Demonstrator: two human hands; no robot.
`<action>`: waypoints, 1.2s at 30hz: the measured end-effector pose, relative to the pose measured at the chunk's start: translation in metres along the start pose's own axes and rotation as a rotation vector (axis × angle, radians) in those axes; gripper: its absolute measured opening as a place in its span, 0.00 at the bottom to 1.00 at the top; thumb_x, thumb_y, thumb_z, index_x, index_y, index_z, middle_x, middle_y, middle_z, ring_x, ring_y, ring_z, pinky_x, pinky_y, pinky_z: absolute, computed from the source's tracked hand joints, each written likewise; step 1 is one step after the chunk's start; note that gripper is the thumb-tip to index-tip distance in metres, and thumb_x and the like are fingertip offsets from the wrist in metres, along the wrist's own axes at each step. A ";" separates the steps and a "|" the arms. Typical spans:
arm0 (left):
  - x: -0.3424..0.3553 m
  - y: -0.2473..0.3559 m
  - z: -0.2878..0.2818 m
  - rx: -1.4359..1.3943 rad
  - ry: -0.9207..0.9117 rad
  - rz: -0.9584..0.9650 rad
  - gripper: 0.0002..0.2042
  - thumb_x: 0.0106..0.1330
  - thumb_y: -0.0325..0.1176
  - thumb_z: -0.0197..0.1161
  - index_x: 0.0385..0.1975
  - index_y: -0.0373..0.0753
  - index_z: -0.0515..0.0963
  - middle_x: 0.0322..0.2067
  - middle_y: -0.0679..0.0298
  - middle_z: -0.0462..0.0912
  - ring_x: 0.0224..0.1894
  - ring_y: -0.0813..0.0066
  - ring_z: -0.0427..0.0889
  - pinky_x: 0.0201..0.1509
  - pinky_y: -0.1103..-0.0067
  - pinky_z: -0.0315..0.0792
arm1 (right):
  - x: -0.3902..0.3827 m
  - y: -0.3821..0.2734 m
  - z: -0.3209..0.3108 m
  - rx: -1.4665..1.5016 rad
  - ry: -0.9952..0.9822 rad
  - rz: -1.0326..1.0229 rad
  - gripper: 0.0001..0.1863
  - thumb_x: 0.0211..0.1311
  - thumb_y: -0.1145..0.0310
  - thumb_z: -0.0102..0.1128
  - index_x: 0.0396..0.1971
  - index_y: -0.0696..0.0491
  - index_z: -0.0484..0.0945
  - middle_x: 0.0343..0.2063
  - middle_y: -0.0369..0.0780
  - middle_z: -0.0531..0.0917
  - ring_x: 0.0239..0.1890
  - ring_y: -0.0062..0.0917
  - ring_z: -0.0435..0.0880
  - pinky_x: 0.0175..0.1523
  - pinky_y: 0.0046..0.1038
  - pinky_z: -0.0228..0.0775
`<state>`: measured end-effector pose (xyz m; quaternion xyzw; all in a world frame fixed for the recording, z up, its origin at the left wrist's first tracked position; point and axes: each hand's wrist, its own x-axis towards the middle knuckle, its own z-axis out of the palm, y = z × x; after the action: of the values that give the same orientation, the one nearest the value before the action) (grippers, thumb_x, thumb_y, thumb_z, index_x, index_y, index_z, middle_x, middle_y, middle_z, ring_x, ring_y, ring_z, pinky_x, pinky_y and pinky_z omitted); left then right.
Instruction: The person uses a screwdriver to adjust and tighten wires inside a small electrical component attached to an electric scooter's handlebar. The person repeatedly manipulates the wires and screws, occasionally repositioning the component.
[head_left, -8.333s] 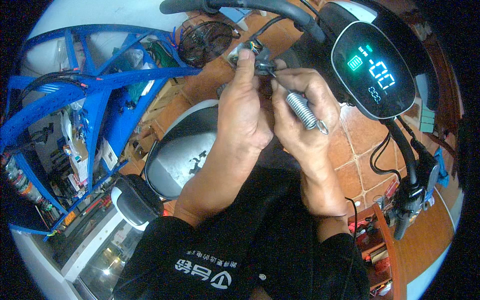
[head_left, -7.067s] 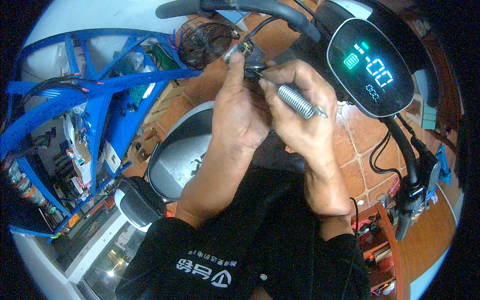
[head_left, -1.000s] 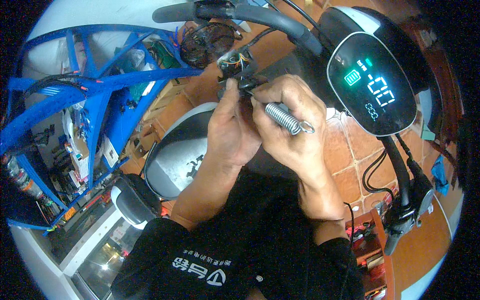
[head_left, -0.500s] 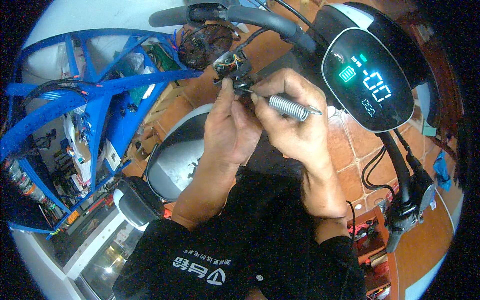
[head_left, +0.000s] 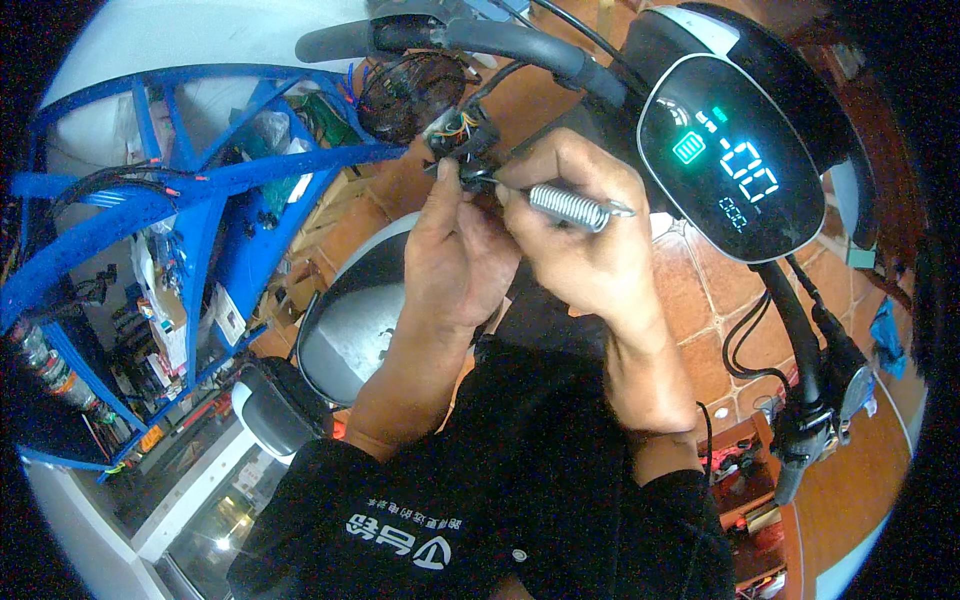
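My left hand (head_left: 455, 255) is closed, thumb and fingertips pinching the lower edge of an opened black handlebar switch housing (head_left: 478, 135). Thin coloured wires (head_left: 457, 128) show inside it. My right hand (head_left: 590, 235) grips a silver coil spring (head_left: 568, 207) with a hooked outer end. From the right fingertips a thin metal end points at the housing, close to the left thumb; where exactly it touches is hidden. A black cable (head_left: 497, 82) runs up from the housing toward the handlebar (head_left: 520, 45).
To the right a lit dash display (head_left: 735, 160) sits between the bars, with the other grip and brake lever (head_left: 805, 440) below it. A blue metal frame (head_left: 200, 170) with cluttered shelves stands at left. A scooter seat (head_left: 275, 405), mirror-like grey shell (head_left: 350, 320) and tiled floor (head_left: 690, 290) lie around.
The view has shifted slightly. My right hand and the coil spring have moved a little left and up, the spring tilting flatter. My left hand keeps its pinch on the housing.
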<state>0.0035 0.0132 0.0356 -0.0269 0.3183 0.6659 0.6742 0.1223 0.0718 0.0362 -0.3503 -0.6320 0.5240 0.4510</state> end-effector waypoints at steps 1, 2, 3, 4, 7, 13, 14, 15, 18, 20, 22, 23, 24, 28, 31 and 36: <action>0.000 0.000 0.000 -0.012 -0.002 0.007 0.18 0.74 0.44 0.48 0.56 0.41 0.69 0.51 0.62 0.76 0.55 0.67 0.73 0.64 0.68 0.63 | 0.000 0.000 -0.001 0.038 -0.015 0.026 0.06 0.47 0.83 0.63 0.25 0.58 0.77 0.25 0.40 0.81 0.28 0.23 0.80 0.33 0.23 0.71; 0.000 0.000 0.000 -0.024 -0.005 0.014 0.18 0.74 0.44 0.48 0.56 0.41 0.69 0.51 0.62 0.76 0.55 0.67 0.73 0.64 0.68 0.63 | 0.000 0.000 -0.001 0.041 -0.014 0.029 0.06 0.47 0.83 0.63 0.25 0.58 0.77 0.25 0.40 0.81 0.28 0.24 0.80 0.33 0.23 0.71; 0.000 0.000 0.001 -0.018 0.007 0.013 0.18 0.74 0.44 0.48 0.56 0.41 0.69 0.51 0.62 0.76 0.55 0.67 0.73 0.64 0.68 0.63 | 0.000 0.000 -0.001 0.044 -0.014 0.032 0.06 0.46 0.83 0.63 0.25 0.58 0.77 0.25 0.40 0.81 0.28 0.24 0.80 0.33 0.24 0.71; 0.000 0.000 0.003 -0.012 0.019 0.012 0.18 0.74 0.44 0.48 0.56 0.41 0.69 0.51 0.62 0.76 0.55 0.67 0.73 0.64 0.68 0.63 | 0.000 0.000 -0.001 0.048 -0.015 0.034 0.06 0.46 0.83 0.63 0.25 0.58 0.77 0.25 0.39 0.81 0.27 0.24 0.80 0.33 0.24 0.71; 0.000 0.001 0.001 -0.020 0.030 -0.004 0.18 0.74 0.44 0.47 0.56 0.41 0.69 0.50 0.62 0.77 0.55 0.67 0.73 0.64 0.68 0.63 | 0.002 -0.002 0.001 -0.035 0.016 -0.043 0.06 0.46 0.83 0.63 0.24 0.58 0.77 0.24 0.39 0.80 0.27 0.24 0.80 0.33 0.23 0.70; 0.000 0.002 0.001 -0.011 0.017 0.002 0.18 0.74 0.44 0.47 0.56 0.41 0.69 0.50 0.62 0.76 0.55 0.68 0.73 0.63 0.68 0.64 | 0.002 0.000 0.003 0.074 0.034 0.023 0.07 0.39 0.80 0.60 0.20 0.56 0.73 0.19 0.42 0.75 0.25 0.38 0.79 0.29 0.32 0.69; 0.000 0.002 0.001 -0.019 0.008 -0.001 0.18 0.74 0.44 0.47 0.56 0.41 0.69 0.50 0.62 0.76 0.55 0.68 0.73 0.63 0.69 0.64 | 0.002 0.000 0.003 0.043 0.023 0.004 0.07 0.41 0.81 0.61 0.22 0.57 0.74 0.21 0.41 0.77 0.25 0.34 0.79 0.30 0.30 0.70; 0.000 0.002 -0.001 -0.034 0.009 -0.018 0.18 0.74 0.44 0.47 0.56 0.41 0.69 0.50 0.62 0.77 0.55 0.68 0.73 0.63 0.69 0.64 | 0.002 0.001 0.003 0.011 0.012 -0.016 0.06 0.43 0.82 0.62 0.23 0.57 0.75 0.22 0.41 0.78 0.26 0.30 0.79 0.31 0.28 0.70; 0.001 0.002 -0.006 -0.046 0.006 -0.031 0.18 0.74 0.44 0.48 0.56 0.41 0.69 0.50 0.62 0.77 0.54 0.68 0.73 0.63 0.69 0.64 | 0.002 -0.002 0.004 -0.113 0.022 -0.083 0.07 0.45 0.83 0.62 0.24 0.58 0.75 0.24 0.40 0.80 0.27 0.29 0.80 0.33 0.27 0.71; 0.002 0.002 -0.003 -0.015 -0.009 0.010 0.18 0.74 0.43 0.48 0.56 0.42 0.69 0.50 0.62 0.77 0.54 0.68 0.73 0.63 0.69 0.64 | 0.002 -0.002 0.004 -0.164 0.038 -0.106 0.07 0.44 0.83 0.62 0.24 0.58 0.74 0.24 0.41 0.80 0.28 0.30 0.81 0.34 0.27 0.72; 0.002 0.002 -0.001 -0.080 0.006 -0.013 0.17 0.74 0.43 0.49 0.56 0.41 0.69 0.50 0.62 0.77 0.54 0.68 0.73 0.62 0.69 0.65 | 0.000 0.000 0.003 -0.173 0.048 -0.104 0.08 0.44 0.84 0.62 0.24 0.58 0.74 0.25 0.42 0.80 0.29 0.32 0.81 0.35 0.28 0.72; 0.002 0.001 -0.001 -0.112 0.014 -0.024 0.17 0.73 0.43 0.49 0.56 0.41 0.69 0.50 0.62 0.77 0.54 0.68 0.74 0.62 0.70 0.65 | 0.000 0.001 0.004 -0.168 0.055 -0.111 0.08 0.43 0.84 0.62 0.24 0.58 0.74 0.25 0.42 0.80 0.30 0.32 0.82 0.35 0.28 0.72; 0.003 0.001 -0.003 -0.108 0.011 -0.019 0.17 0.73 0.42 0.50 0.55 0.41 0.70 0.50 0.62 0.77 0.54 0.68 0.74 0.62 0.70 0.65 | 0.001 0.001 0.005 -0.164 0.062 -0.117 0.08 0.43 0.84 0.62 0.24 0.58 0.74 0.25 0.42 0.80 0.30 0.32 0.82 0.35 0.28 0.73; 0.004 0.000 -0.009 -0.120 0.000 -0.005 0.17 0.73 0.42 0.51 0.54 0.39 0.70 0.48 0.60 0.78 0.53 0.68 0.74 0.62 0.69 0.65 | 0.000 0.004 0.009 -0.091 0.067 -0.152 0.08 0.40 0.77 0.61 0.22 0.54 0.71 0.22 0.42 0.76 0.28 0.41 0.77 0.35 0.37 0.68; 0.003 0.000 -0.003 -0.083 0.009 0.010 0.17 0.73 0.43 0.51 0.53 0.38 0.71 0.47 0.59 0.78 0.52 0.67 0.75 0.61 0.69 0.66 | -0.001 0.004 0.005 -0.157 0.073 -0.175 0.07 0.44 0.84 0.62 0.24 0.58 0.75 0.28 0.44 0.82 0.31 0.32 0.82 0.36 0.28 0.73; 0.004 -0.002 -0.004 -0.047 -0.043 0.040 0.18 0.73 0.44 0.50 0.50 0.36 0.72 0.45 0.58 0.78 0.51 0.67 0.75 0.61 0.70 0.66 | -0.002 0.001 0.003 -0.122 0.036 -0.092 0.07 0.45 0.84 0.63 0.24 0.58 0.75 0.28 0.43 0.82 0.31 0.30 0.83 0.36 0.28 0.73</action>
<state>0.0035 0.0147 0.0295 -0.0223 0.2885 0.6868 0.6667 0.1203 0.0687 0.0349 -0.3569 -0.6702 0.4567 0.4636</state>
